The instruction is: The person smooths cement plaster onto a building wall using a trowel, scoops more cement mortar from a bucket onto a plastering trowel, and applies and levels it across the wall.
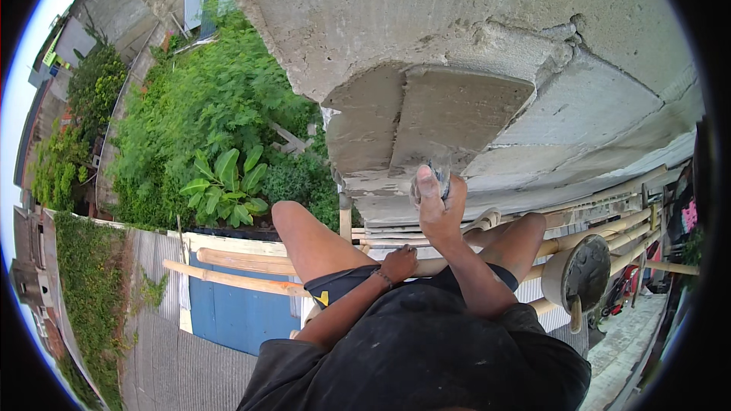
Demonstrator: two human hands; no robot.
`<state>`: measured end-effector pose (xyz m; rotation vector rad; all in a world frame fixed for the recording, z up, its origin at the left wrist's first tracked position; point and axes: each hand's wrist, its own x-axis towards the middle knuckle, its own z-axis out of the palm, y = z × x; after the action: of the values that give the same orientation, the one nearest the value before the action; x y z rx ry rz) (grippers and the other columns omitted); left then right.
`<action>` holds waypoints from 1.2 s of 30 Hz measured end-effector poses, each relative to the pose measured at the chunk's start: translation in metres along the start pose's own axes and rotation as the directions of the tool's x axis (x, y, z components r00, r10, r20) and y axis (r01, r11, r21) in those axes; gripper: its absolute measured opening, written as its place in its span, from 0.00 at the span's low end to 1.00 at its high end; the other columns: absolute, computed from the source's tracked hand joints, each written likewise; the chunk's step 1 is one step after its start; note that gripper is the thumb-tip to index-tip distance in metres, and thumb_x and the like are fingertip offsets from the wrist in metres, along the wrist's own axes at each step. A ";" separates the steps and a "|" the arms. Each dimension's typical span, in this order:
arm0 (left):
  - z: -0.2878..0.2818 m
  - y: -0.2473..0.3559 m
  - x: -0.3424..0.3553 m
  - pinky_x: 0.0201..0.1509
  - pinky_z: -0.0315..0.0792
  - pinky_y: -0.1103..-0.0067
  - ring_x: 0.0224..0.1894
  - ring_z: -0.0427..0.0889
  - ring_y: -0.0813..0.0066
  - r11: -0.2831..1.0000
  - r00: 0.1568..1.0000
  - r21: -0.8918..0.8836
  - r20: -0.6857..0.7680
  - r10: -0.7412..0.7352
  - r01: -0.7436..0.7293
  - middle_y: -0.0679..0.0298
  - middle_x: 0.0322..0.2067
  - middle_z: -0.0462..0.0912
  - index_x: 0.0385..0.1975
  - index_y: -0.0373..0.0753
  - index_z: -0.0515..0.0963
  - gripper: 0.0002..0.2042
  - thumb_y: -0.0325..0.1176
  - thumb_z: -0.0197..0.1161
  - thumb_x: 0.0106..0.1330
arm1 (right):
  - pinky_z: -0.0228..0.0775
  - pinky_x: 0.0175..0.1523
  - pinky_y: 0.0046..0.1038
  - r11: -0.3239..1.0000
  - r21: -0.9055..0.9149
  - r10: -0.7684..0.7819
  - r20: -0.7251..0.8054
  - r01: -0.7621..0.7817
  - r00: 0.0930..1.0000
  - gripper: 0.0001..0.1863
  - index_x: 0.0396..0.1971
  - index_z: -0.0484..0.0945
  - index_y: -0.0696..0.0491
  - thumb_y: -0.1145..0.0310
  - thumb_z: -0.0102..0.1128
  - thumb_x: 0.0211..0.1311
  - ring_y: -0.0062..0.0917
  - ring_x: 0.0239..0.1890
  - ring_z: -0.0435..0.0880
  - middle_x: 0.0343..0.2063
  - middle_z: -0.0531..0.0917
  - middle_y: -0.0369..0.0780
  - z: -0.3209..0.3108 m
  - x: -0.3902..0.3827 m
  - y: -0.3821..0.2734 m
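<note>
My right hand (435, 205) is closed round a metal trowel (437, 167), which lies against a damp grey mortar patch (457, 106) on the concrete wall (403, 15). The trowel is mostly hidden behind my fingers. Lower and to the left, my left hand (400, 262) is closed on a bamboo pole (430, 265) between my bare legs. To my right, a round bucket (586, 270) of grey mortar, with a handle sticking out of it, rests on the bamboo poles.
Bamboo scaffold poles (232, 278) run beneath me at height. Below at the left are corrugated roofs (164, 327), a blue panel (236, 312) and dense trees (205, 91). At the far right, lower down, red objects (617, 301) stand beside a concrete path.
</note>
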<state>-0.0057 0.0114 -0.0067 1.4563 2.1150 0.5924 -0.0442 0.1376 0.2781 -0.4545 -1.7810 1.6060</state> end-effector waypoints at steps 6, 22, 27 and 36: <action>0.003 -0.005 0.005 0.34 0.77 0.64 0.33 0.82 0.54 0.999 0.999 0.028 -0.015 0.033 -0.033 0.51 0.34 0.78 0.36 0.34 0.74 0.13 0.37 0.53 0.61 | 0.55 0.18 0.20 0.998 0.064 0.042 -0.232 -0.027 0.972 0.20 0.17 0.66 0.53 0.58 0.52 0.68 0.13 0.14 0.64 0.12 0.67 0.29 -0.038 0.000 -0.003; 0.000 -0.002 0.004 0.33 0.77 0.63 0.30 0.82 0.53 0.997 0.999 0.071 0.005 0.043 -0.043 0.50 0.34 0.77 0.35 0.33 0.75 0.13 0.37 0.54 0.60 | 0.52 0.19 0.20 0.981 0.143 0.127 0.056 -0.134 0.990 0.23 0.14 0.66 0.51 0.54 0.54 0.66 0.13 0.14 0.62 0.11 0.66 0.30 -0.026 -0.026 0.002; 0.001 -0.001 0.003 0.32 0.77 0.63 0.30 0.82 0.53 0.997 0.998 0.066 0.049 0.036 -0.039 0.50 0.35 0.78 0.35 0.34 0.75 0.13 0.37 0.55 0.59 | 0.51 0.19 0.21 0.986 0.054 0.149 0.123 -0.156 0.981 0.24 0.13 0.67 0.52 0.54 0.55 0.65 0.13 0.14 0.63 0.11 0.67 0.30 -0.020 -0.006 0.002; -0.001 -0.004 0.003 0.32 0.77 0.60 0.30 0.82 0.51 1.000 1.000 0.020 0.028 0.002 -0.002 0.47 0.37 0.78 0.35 0.34 0.74 0.13 0.38 0.54 0.60 | 0.50 0.20 0.21 0.992 0.042 0.122 -0.081 -0.119 0.989 0.23 0.13 0.66 0.51 0.55 0.57 0.64 0.12 0.15 0.60 0.12 0.65 0.28 -0.034 0.008 -0.005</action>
<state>-0.0102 0.0127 -0.0093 1.4691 2.1042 0.5500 -0.0259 0.1668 0.2854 -0.6130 -1.6874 1.6744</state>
